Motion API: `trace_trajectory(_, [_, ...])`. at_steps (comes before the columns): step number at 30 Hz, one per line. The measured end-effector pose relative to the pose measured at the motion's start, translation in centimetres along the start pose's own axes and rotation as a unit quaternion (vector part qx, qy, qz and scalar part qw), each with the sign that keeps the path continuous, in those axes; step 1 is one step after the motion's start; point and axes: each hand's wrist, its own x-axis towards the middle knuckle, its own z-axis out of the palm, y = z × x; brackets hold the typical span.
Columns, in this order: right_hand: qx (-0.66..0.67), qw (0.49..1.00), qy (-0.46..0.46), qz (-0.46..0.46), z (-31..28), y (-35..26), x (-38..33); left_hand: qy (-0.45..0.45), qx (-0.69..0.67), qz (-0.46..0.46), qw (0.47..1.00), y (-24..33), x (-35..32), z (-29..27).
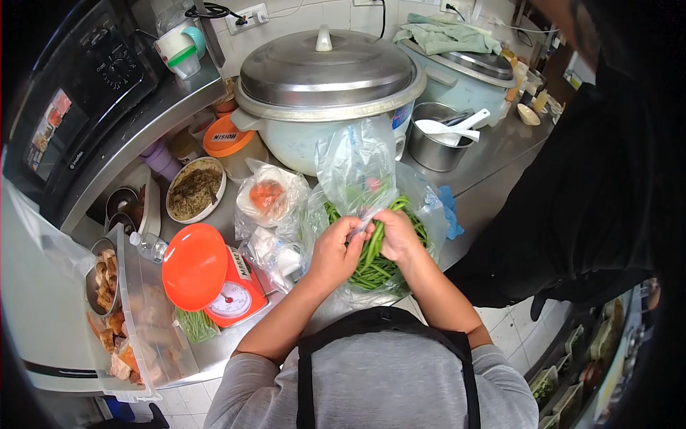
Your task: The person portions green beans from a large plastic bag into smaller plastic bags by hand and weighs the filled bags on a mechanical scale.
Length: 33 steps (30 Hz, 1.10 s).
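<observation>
Left hand (334,252): pinching clear bag (357,168) neck.
Right hand (397,234): clamped on same neck.
Long beans (371,261): bagged; bag untied, right of kitchen scale (214,282).

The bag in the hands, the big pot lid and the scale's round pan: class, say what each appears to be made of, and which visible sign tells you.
Bag, held by the left hand and right hand: thin clear plastic film, crinkled and see-through.
Pot lid: metal, likely aluminium or steel, dull grey with soft reflections.
Scale pan: probably plastic, uniformly bright orange with a smooth sheen.
</observation>
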Motion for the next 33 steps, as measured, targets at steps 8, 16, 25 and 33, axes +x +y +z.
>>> trace_trajectory(8, [-0.12, 0.971, 0.182, -0.095, 1.7, 0.5, 1.2, -0.046, 0.028, -0.004, 0.999, 0.9, -0.5, 0.0])
trace_trajectory(16, [-0.335, 0.903, 0.149, -0.224, 2.1, 1.9, 3.7, -0.014, -0.084, -0.055, 0.995, 2.0, -3.9, 2.8])
trace_trajectory(25, [-0.828, 0.523, -0.194, 0.059, 2.7, 0.4, 2.0, -0.034, -0.28, -0.119, 0.952, 3.1, -1.9, -2.2])
trace_trajectory(33, [-0.888, 0.335, -0.24, 0.206, 9.1, -3.1, -0.9, -0.11, -0.002, -0.15, 0.983, 3.7, -1.0, -4.1])
